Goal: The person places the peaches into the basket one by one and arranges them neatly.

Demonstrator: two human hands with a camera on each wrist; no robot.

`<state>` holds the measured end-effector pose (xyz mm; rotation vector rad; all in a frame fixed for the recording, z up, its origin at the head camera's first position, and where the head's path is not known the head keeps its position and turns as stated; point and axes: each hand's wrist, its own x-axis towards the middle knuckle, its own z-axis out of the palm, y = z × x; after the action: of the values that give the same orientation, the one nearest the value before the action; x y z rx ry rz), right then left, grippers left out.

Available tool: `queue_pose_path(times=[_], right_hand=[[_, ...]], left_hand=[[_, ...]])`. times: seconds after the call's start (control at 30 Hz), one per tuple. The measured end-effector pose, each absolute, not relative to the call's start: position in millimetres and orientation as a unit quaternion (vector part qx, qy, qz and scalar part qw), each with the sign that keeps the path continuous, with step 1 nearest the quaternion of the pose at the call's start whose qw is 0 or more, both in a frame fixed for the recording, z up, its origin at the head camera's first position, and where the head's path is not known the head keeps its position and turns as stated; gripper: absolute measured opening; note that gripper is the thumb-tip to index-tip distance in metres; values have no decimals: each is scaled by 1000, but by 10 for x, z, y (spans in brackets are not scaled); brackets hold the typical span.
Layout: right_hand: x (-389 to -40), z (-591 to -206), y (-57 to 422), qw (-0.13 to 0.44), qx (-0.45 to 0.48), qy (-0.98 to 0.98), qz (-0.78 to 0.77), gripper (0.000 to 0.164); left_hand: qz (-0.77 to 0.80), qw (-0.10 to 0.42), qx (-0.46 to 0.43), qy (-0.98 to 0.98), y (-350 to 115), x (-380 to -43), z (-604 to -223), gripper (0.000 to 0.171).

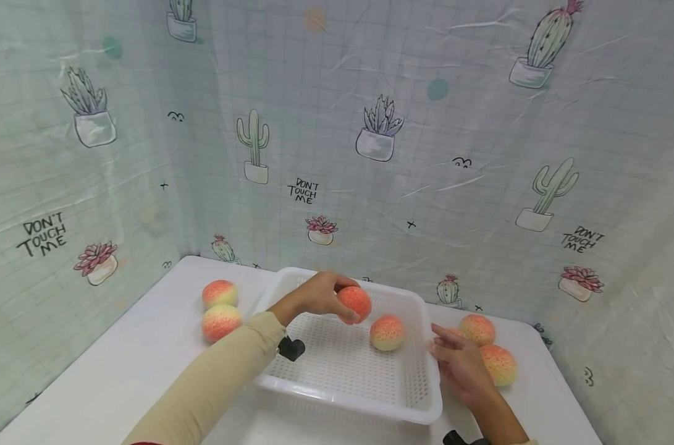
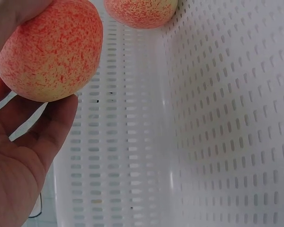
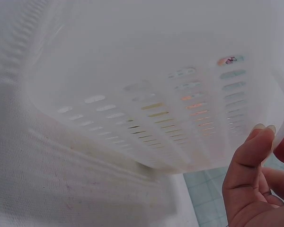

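In my left hand (image 1: 321,293) I grip a red-speckled peach (image 1: 354,305), held over the white plastic basket (image 1: 337,395). The left wrist view shows thumb and fingers round this peach (image 2: 54,52), with slotted basket wall behind it. A second peach (image 1: 387,332) lies inside the basket, towards its right side. My right hand (image 1: 463,363) is at the basket's right side, pinching the rim between thumb and fingers. Seen from the right wrist, the fingers (image 3: 251,161) bend at the rim, beside the slotted outer wall (image 3: 132,113).
Two peaches, an upper one (image 1: 220,294) and a lower one (image 1: 222,322), sit on the white table (image 1: 120,371) left of the basket. Several more peaches (image 1: 498,364) lie beyond my right hand, one partly hidden by it. A cactus-printed curtain (image 1: 337,123) surrounds the table's back and sides.
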<state>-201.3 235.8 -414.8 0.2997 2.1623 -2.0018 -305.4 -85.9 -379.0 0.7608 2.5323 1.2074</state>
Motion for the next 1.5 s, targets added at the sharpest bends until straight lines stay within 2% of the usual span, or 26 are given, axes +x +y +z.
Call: queue_pose_path(times=[0.17, 0.5, 0.9, 1.5], right_hand=[[-2005, -4163, 2343, 83, 103, 725, -676, 57], [-1982, -4217, 2284, 87, 110, 720, -680, 55], [-2010, -4186, 2303, 86, 110, 713, -687, 57], [-2012, -4184, 2338, 79, 111, 720, -681, 56]], left_hand=[[417, 115, 261, 863, -856, -3037, -3816, 64], [411, 113, 269, 864, -885, -3019, -3979, 57], [397, 94, 268, 873, -818, -3070, -4017, 66], [373, 99, 266, 883, -703, -3077, -4046, 62]])
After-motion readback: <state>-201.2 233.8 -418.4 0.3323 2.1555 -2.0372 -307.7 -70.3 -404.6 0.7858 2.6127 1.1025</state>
